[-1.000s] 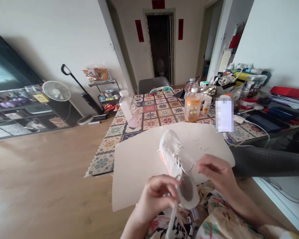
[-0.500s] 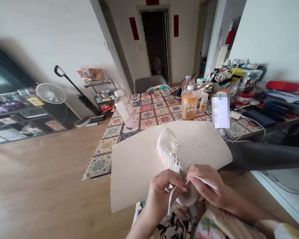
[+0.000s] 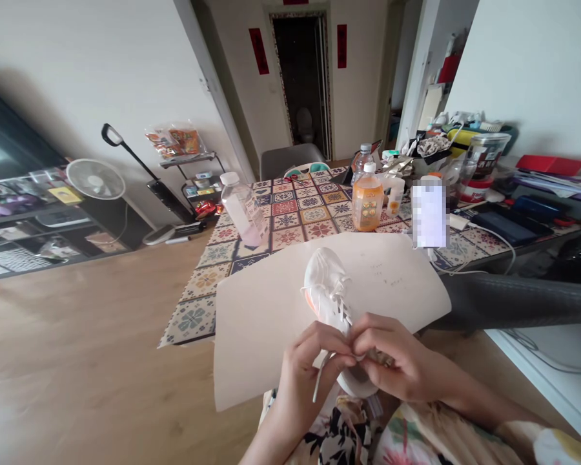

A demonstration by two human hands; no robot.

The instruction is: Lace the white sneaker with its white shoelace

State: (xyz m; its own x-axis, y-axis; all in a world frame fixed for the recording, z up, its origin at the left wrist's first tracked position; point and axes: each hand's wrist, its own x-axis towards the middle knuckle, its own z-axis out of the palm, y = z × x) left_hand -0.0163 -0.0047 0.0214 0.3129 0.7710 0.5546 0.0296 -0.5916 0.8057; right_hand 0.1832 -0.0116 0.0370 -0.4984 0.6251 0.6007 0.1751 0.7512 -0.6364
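A white sneaker (image 3: pixel 325 279) lies on a large pale sheet (image 3: pixel 256 323), its toe pointing away from me and its heel near my lap. Over its opening both hands meet, fingertips pressed together. My left hand (image 3: pixel 314 358) is closed on a white shoelace (image 3: pixel 321 378), whose loose end hangs below the fingers. Close against it, my right hand (image 3: pixel 392 355) is closed in a pinch on the lace too. The lace between the fingertips is mostly hidden, and the hands cover part of the shoe's upper.
Beyond the sheet, a patterned tabletop (image 3: pixel 285 223) holds a clear bottle (image 3: pixel 244 210), an orange bottle (image 3: pixel 368 200) and a phone (image 3: pixel 429 213) with a blurred screen. Several jars, cables and folders crowd the right side. A dark chair (image 3: pixel 513 307) stands at right.
My hands have come together over the shoe. The lace end that lay across my right hand no longer shows there, and the left lace end has swung further left.
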